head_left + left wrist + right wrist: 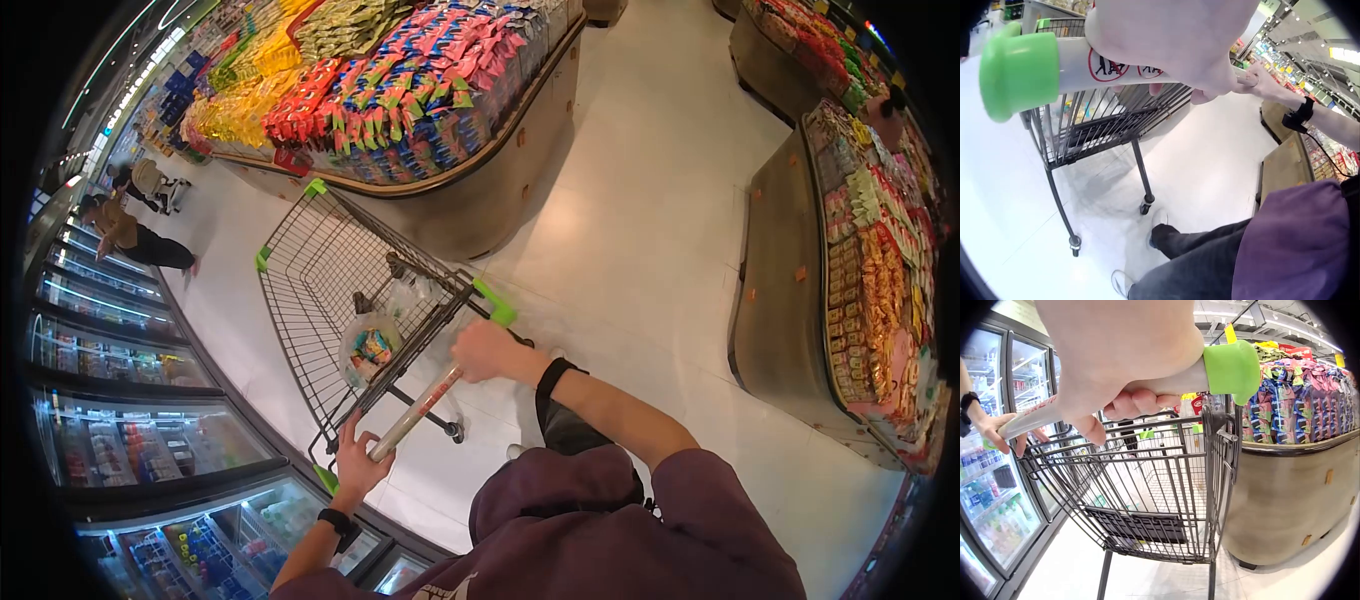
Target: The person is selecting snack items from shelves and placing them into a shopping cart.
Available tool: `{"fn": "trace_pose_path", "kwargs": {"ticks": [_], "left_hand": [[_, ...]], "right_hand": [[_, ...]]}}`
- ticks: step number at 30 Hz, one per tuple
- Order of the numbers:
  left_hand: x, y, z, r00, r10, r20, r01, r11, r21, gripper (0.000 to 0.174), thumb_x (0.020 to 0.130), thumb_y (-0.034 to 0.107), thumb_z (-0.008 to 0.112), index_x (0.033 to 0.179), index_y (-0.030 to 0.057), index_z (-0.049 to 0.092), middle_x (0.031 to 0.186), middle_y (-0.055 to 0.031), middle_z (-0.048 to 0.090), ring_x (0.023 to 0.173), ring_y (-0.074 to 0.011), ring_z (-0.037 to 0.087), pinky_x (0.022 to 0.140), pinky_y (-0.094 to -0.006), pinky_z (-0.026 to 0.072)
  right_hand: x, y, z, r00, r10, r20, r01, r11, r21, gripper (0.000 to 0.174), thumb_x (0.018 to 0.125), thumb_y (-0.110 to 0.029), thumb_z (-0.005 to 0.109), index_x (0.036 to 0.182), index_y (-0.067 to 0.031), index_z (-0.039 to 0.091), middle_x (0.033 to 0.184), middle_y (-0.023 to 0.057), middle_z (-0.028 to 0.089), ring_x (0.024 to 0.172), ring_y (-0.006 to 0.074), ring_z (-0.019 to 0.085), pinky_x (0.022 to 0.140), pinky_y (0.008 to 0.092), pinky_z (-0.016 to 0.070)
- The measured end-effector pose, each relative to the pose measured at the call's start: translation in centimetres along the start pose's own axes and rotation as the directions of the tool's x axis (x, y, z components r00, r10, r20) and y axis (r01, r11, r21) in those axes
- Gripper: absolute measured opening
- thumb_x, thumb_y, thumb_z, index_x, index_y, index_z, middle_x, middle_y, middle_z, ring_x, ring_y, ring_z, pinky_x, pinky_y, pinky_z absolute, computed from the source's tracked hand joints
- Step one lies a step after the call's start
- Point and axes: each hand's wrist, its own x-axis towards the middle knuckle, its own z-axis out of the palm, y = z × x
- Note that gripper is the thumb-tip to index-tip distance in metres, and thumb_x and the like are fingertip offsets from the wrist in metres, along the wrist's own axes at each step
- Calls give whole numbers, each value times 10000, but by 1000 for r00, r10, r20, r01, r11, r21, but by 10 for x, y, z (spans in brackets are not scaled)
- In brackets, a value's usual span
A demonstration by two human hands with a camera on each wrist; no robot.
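Note:
A wire shopping cart with green corner pieces stands before me. My right hand grips its pale handle near the right end; in the right wrist view the fingers curl under the bar beside a green end cap. Toward the other end, my left hand holds the same bar, and its fingertips show below the bar in the left wrist view. Inside the basket lies a clear plastic bag with colourful packets, and another clear bag sits close to it.
A curved display bin heaped with bagged snacks borders the cart's far right side. Lit glass-front freezers run along the left. Another snack bin stands to the right. A person is at the far left beside the freezers.

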Motion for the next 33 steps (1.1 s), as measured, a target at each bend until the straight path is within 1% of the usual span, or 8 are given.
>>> {"fn": "trace_pose_path", "kwargs": {"ticks": [10, 14, 17, 20, 24, 25, 28, 33], "left_hand": [[19, 13, 1, 998, -45, 50, 43, 998, 43, 266, 632, 182, 808, 810, 59, 654, 1463, -235, 427, 1291, -451, 455, 995, -503, 479], [27, 20, 3, 993, -96, 70, 92, 994, 62, 266, 636, 193, 801, 811, 56, 655, 1466, -226, 427, 1290, -452, 459, 977, -500, 495], [31, 21, 4, 996, -78, 53, 73, 994, 84, 269, 634, 194, 798, 811, 54, 653, 1467, -217, 431, 1294, -448, 459, 967, -497, 504], [37, 24, 6, 998, -54, 32, 51, 993, 106, 275, 633, 199, 798, 815, 55, 651, 1466, -212, 436, 1301, -441, 458, 964, -493, 509], [42, 26, 4, 996, -75, 49, 71, 993, 93, 288, 632, 211, 798, 823, 53, 651, 1471, -211, 433, 1316, -437, 449, 972, -495, 505], [43, 26, 5, 996, -78, 48, 74, 994, 87, 291, 631, 213, 798, 824, 53, 651, 1473, -212, 432, 1320, -437, 446, 976, -496, 502], [52, 28, 2, 985, -146, 90, 140, 988, 62, 305, 624, 225, 801, 835, 54, 662, 1479, -218, 429, 1332, -441, 434, 1004, -503, 484], [59, 27, 1, 981, -169, 95, 166, 985, 40, 322, 606, 233, 808, 833, 51, 670, 1479, -221, 430, 1328, -451, 435, 1004, -509, 488]], "right_hand": [[17, 40, 6, 974, -224, -30, 226, 961, 163, 275, 745, -315, 717, 843, -60, 684, 650, 125, 658, 634, 335, 677, 560, 452, 531], [19, 54, -8, 953, -296, -64, 302, 921, 246, 439, 806, -497, 706, 817, -61, 665, 659, 121, 654, 627, 347, 665, 571, 454, 524], [18, 63, -30, 967, -250, -58, 249, 858, 449, 443, 840, -471, 717, 816, -33, 660, 686, 127, 672, 670, 336, 680, 619, 442, 530], [37, 84, -38, 940, -122, -319, 333, 534, 777, 382, 877, -388, 707, 865, -6, 689, 715, 132, 688, 654, 321, 672, 635, 412, 538], [78, 157, -96, 930, 256, -263, 114, 479, 870, 215, 884, -221, 705, 907, -7, 714, 763, 117, 721, 670, 179, 679, 642, 313, 537], [94, 182, -105, 863, 367, -348, 111, 536, 837, 180, 881, -181, 706, 900, -2, 710, 757, 106, 723, 674, 144, 680, 640, 292, 537], [143, 256, -123, 741, 582, -334, 76, 422, 904, 207, 917, -193, 686, 911, 14, 673, 761, 83, 729, 640, 114, 677, 591, 267, 532], [205, 314, -155, 668, 705, -238, -47, 360, 932, 344, 943, -304, 666, 946, 40, 673, 731, 104, 725, 554, 127, 666, 529, 278, 554]]}}
